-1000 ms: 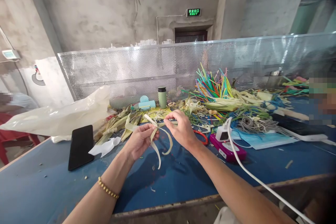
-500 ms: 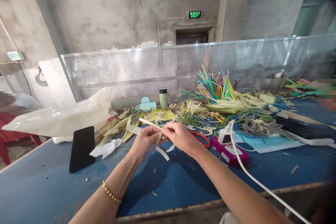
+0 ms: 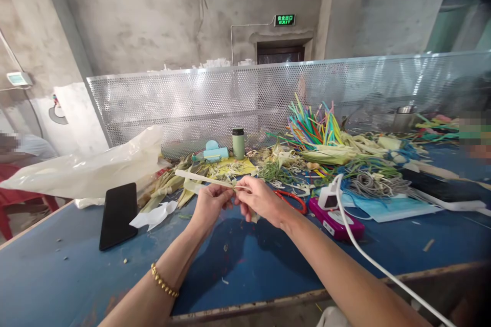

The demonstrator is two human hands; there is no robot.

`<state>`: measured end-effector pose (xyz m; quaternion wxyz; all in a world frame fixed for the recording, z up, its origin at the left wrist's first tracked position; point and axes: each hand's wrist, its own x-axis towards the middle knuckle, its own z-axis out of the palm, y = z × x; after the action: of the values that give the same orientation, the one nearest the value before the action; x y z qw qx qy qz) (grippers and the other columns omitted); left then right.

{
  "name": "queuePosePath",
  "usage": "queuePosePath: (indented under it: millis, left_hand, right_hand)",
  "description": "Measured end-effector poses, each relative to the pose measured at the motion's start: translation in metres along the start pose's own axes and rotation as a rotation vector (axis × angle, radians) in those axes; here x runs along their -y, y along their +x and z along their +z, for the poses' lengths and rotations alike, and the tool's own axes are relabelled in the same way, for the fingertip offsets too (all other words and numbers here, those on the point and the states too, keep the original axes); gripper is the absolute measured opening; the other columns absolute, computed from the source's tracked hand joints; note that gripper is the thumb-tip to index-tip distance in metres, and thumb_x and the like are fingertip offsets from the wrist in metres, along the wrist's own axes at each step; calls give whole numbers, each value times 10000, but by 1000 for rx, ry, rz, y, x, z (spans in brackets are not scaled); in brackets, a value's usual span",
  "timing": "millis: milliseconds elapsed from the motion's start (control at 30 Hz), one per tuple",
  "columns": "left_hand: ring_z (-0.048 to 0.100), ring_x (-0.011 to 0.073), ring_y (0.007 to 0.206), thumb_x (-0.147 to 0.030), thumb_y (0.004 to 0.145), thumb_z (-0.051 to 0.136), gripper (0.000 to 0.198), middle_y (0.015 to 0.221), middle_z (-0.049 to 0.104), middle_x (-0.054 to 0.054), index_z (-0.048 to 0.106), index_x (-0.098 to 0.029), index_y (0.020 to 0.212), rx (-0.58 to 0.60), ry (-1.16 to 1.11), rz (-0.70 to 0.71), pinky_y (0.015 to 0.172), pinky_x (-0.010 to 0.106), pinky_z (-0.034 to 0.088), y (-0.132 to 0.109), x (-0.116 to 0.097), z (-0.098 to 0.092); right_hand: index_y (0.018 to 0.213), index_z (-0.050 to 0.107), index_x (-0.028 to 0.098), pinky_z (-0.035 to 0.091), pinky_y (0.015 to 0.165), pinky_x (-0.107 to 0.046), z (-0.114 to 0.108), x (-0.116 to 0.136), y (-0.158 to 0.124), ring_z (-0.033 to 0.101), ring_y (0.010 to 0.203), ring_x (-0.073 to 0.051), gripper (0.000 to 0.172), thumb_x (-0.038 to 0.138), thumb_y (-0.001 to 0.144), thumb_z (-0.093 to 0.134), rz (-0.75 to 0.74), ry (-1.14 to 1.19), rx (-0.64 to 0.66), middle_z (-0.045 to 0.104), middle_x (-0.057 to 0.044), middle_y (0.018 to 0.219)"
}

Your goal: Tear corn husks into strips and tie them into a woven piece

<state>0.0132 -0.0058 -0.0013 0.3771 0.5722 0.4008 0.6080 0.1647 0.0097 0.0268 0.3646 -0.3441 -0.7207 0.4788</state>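
Note:
Above the blue table (image 3: 207, 271), my left hand (image 3: 209, 206) and my right hand (image 3: 261, 200) meet, each closed in a pinch. Between the fingertips of both is a pale corn husk strip (image 3: 202, 178). Its long flat end sticks out to the upper left, past my left hand. A short pale end shows below my right fingers. How the strip is folded or crossed at the fingertips is hidden. Just right of my right hand lie red-handled scissors (image 3: 303, 205), only partly visible.
At left are a black phone (image 3: 118, 217), a white paper scrap (image 3: 155, 214) and a large plastic bag (image 3: 95, 168). Behind stand a green bottle (image 3: 238, 145), husks (image 3: 326, 156) and coloured stems (image 3: 312, 125). To the right, a purple power strip (image 3: 337, 221) trails a white cable (image 3: 378, 263).
The strip's upper end has swung further left and lies flatter. The loose ends that hung below my hands are now mostly gathered behind my right fingers. Both hands stay close together.

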Motion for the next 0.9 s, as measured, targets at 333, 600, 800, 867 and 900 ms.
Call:
queuePosePath:
  millis: [333,600,800,867,900]
  left_hand:
    - [544,135,552,-258,693,749,123,574,637,27,722,-139,698,26,-4,59,564,246,406,-2,-3,2]
    - [527,124,606,-306,699,776,193,668,649,34,724,-132,764,61,-85,4,594,245,384,-9,-10,4]
    - [518,137,660,-338,763,724,255,665,612,47,677,-118,641,124,-262,-24,669,276,397,-7,-10,4]
    - [508,137,646,-333,762,721,256,651,606,51,678,-112,640,114,-293,-50,643,276,387,-6,-10,3]
    - [503,134,639,-322,750,729,239,651,608,51,686,-108,654,104,-300,-61,632,274,382,-5,-10,3]
  right_hand:
    - [649,558,159,204,320,-185,-5,0,3,327,318,-39,240,317,830,570,36,-2,-52,505,46,472]
    - [585,532,161,222,301,-177,-4,3,0,363,310,-43,251,289,794,585,15,71,-78,512,38,459]
    - [656,572,153,341,345,-177,-1,-1,2,502,370,-71,289,382,829,598,-26,67,-96,606,1,564]
    - [686,603,141,413,414,-178,0,0,1,583,447,-85,274,380,819,621,-26,88,-52,657,-24,637]
    - [692,611,135,445,455,-187,0,0,1,609,478,-93,268,373,814,631,-28,108,-34,672,-33,659]
